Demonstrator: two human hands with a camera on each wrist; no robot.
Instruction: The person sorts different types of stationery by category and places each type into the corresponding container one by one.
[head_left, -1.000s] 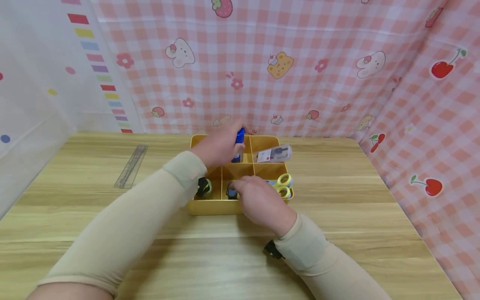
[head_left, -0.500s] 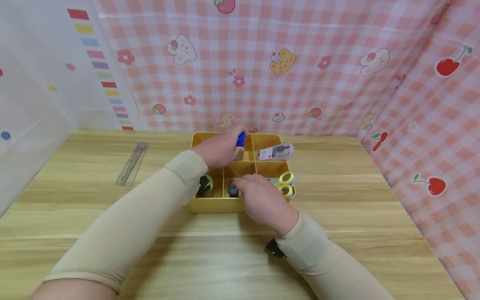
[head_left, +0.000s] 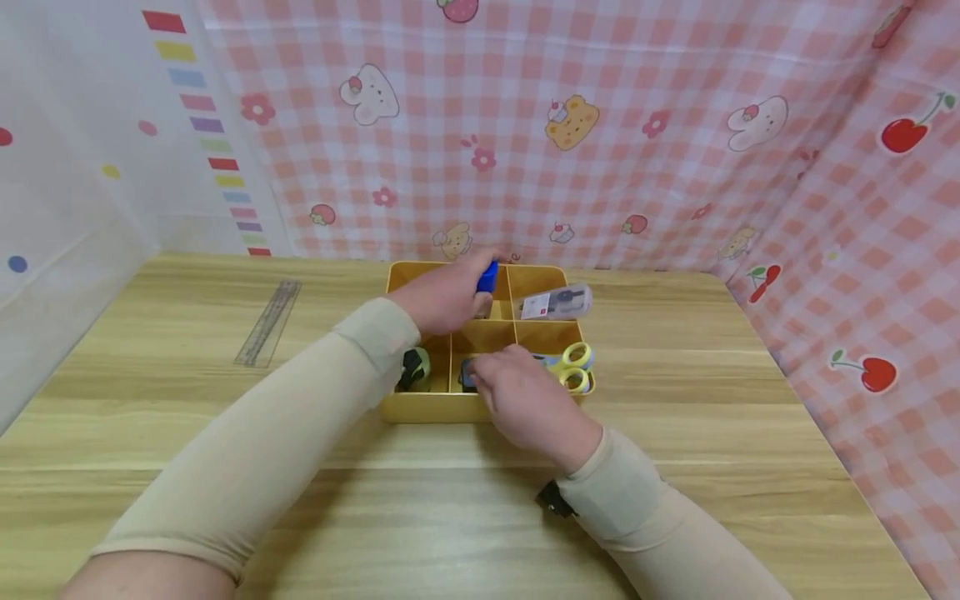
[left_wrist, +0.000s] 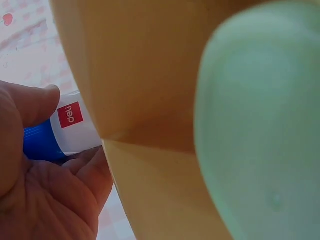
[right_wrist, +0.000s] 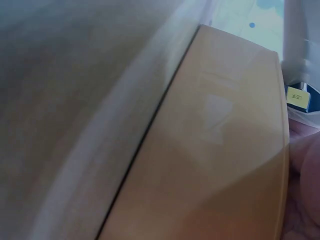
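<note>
A blue-capped white glue stick [left_wrist: 75, 122] is held by my left hand [head_left: 450, 296] at the back middle compartment of the yellow divided box [head_left: 442, 408]. Thumb and fingers lie on opposite sides of it in the left wrist view. My right hand [head_left: 525, 396] reaches into the front middle compartment. Its curled fingers grip a small dark-blue object [head_left: 468, 375], mostly hidden, kind unclear. Right of that hand, scissors [head_left: 576, 367] with yellow handles stick out of the box. A green-and-black item [head_left: 415, 369] sits in the front left compartment, near my left wrist.
A clear plastic case [head_left: 557, 302] with a dark tool inside leans over the box's back right compartment. The transparent ruler [head_left: 268, 323] lies on the wooden table [head_left: 420, 517] to the left. Pink checked cloth [head_left: 480, 108] hangs behind.
My right fingers have shifted slightly and cover more of the dark-blue object, which looks tilted now. The glue stick's lower part, seen earlier below my left hand, no longer shows. The head view has shifted slightly.
</note>
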